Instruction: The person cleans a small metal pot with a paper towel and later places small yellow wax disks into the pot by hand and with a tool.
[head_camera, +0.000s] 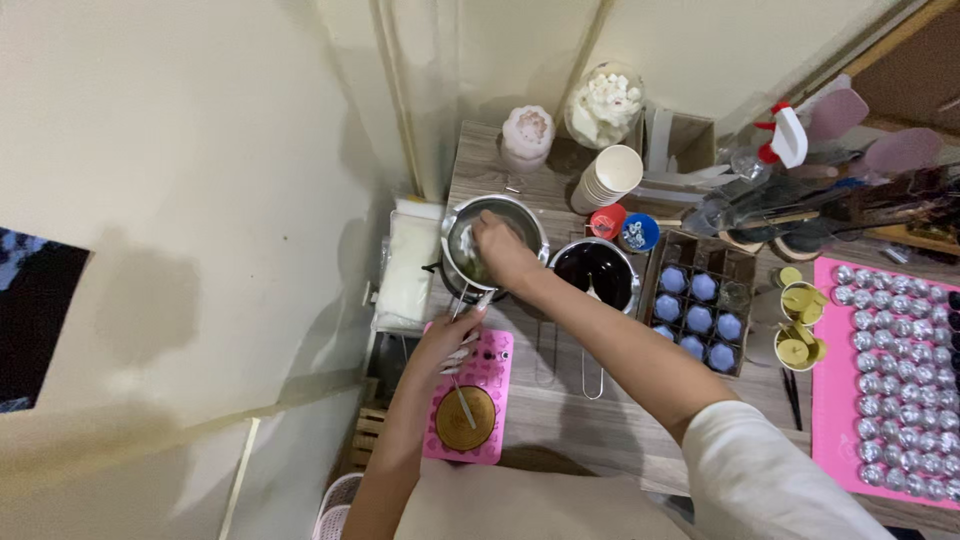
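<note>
My left hand (447, 340) closes its fingers on the handle of the round steel saucepan (492, 245) at the counter's (560, 410) left edge, steadying it, while my right hand (500, 250) reaches inside, fingers curled, contents unclear.

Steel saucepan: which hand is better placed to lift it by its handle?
Probably the left. The left hand already grips the handle of the steel saucepan, while the right hand is reaching down inside it, so is poorly placed.
</note>
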